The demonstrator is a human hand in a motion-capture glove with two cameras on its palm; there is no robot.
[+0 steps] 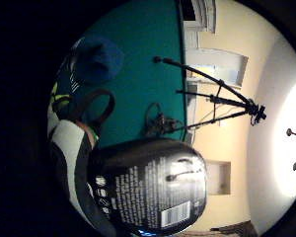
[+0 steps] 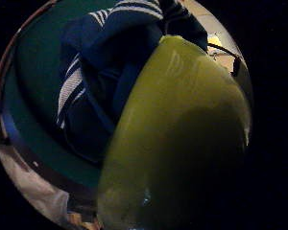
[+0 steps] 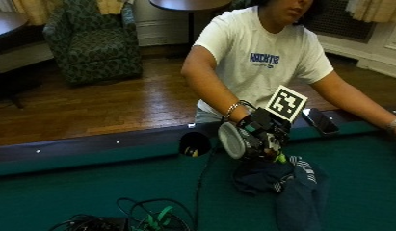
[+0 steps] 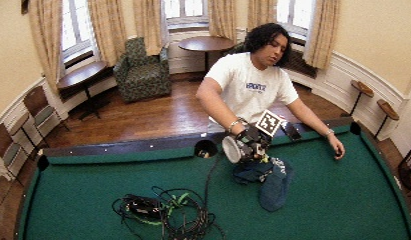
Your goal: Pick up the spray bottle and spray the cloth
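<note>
Curling round the spray bottle (image 2: 182, 143) — right hand (image 3: 261, 132) fingers (image 3: 272, 141), above cloth (image 3: 294, 185).

1. Table (image 3: 69, 187): green felt, dark rail.
2. Cloth (image 3: 294, 185): dark navy blue with white stripes along one edge.
3. Spray bottle (image 2: 182, 143): yellow-green body; in the little-finger palm view, a black label printed with white text and a white barcode.
4. Right hand (image 3: 265, 134): black glove.
5. Person's shirt (image 3: 261, 62): white, blue lettering.
</note>
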